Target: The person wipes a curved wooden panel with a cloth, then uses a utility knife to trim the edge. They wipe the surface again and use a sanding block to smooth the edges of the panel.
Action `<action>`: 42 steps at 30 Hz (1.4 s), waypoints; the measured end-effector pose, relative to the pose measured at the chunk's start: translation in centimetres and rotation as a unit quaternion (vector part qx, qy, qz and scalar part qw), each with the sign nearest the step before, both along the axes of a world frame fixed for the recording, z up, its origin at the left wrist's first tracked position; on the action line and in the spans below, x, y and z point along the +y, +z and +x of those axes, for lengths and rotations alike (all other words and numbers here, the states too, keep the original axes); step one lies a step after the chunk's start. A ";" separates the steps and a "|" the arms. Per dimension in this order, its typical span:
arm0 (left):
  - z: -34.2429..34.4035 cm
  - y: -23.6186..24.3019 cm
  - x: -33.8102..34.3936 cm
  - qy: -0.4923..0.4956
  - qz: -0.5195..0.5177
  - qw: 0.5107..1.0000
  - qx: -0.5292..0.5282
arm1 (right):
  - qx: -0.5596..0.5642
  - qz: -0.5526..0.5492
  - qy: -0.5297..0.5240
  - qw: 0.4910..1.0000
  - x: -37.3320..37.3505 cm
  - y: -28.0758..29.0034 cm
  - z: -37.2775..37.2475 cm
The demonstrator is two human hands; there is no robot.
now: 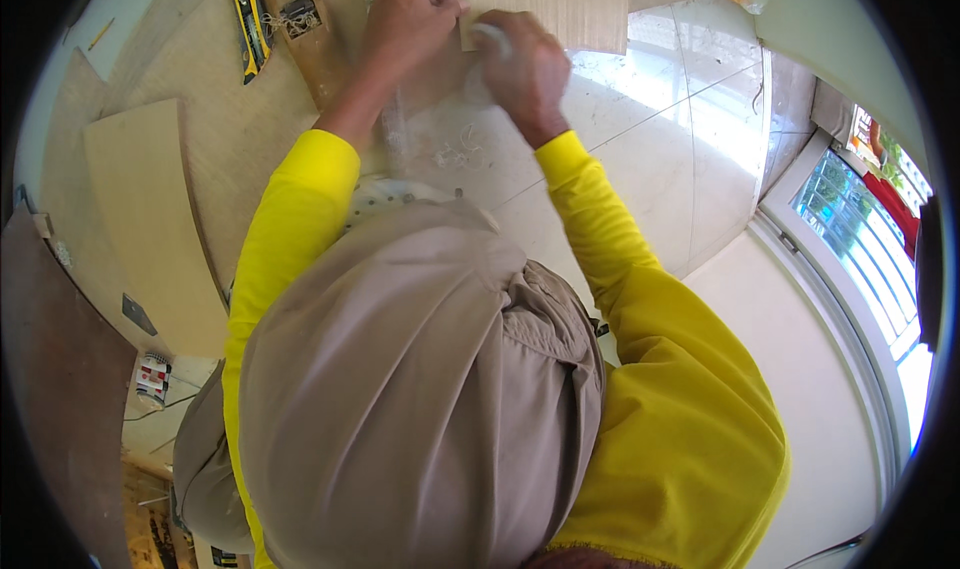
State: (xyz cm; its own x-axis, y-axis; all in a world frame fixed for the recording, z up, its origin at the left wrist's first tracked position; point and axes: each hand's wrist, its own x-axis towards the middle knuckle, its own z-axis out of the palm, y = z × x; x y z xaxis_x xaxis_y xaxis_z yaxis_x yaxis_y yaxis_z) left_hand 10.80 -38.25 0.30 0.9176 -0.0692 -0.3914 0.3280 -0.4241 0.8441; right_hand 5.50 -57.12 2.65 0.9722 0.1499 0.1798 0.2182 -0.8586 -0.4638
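My left hand [408,17] is at the top of the view, its fingers curled and the thumb pressed toward the index finger. Whatever it may pinch is too small or hidden to make out. To its right, my right hand [526,71] is closed around a whitish, partly see-through thing [492,41], smeared by motion, so its kind does not show. A pale wood-grained board [560,7] lies just beyond both hands. The right hand's knuckles overlap its near edge.
Left of my arms lie a wooden hand plane [312,44] with shavings in its mouth and yellow-black utility knives [248,24]. A curved pale panel [150,199] lies further left. Thin shavings [458,149] dot the tiled floor [640,169]. A barred window [860,229] is at right.
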 end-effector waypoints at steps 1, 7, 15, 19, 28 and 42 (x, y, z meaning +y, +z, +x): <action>-0.1 0.0 -0.3 0.000 -0.002 1.000 0.003 | -0.001 -0.029 0.036 0.999 0.9 -0.6 -1.0; 0.6 -0.4 -0.2 0.008 0.026 0.998 -0.060 | 0.107 0.095 0.049 0.988 -0.2 3.3 -6.0; -3.2 1.4 -0.8 -0.059 0.103 0.992 -0.033 | 0.208 0.114 -0.130 0.963 -8.3 4.4 -6.3; -3.1 2.4 -0.7 -0.063 0.098 0.993 -0.020 | 0.177 0.130 -0.186 0.958 -9.8 4.0 -5.2; -2.2 1.6 -1.0 -0.082 0.078 0.993 0.014 | 0.079 0.005 -0.302 0.950 -8.1 -0.2 0.0; -2.0 2.6 -0.6 -0.104 0.106 0.988 0.031 | 0.157 0.114 -0.174 0.965 -8.8 4.0 -5.2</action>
State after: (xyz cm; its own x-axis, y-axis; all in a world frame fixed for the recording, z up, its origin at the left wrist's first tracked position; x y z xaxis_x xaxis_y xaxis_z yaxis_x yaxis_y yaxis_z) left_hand 8.77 -38.87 2.85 0.8660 -0.1643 -0.4723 0.2630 -0.6537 0.7096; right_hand 0.28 -65.96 6.65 0.9686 -0.2039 -0.1420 -0.2467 -0.7224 -0.6460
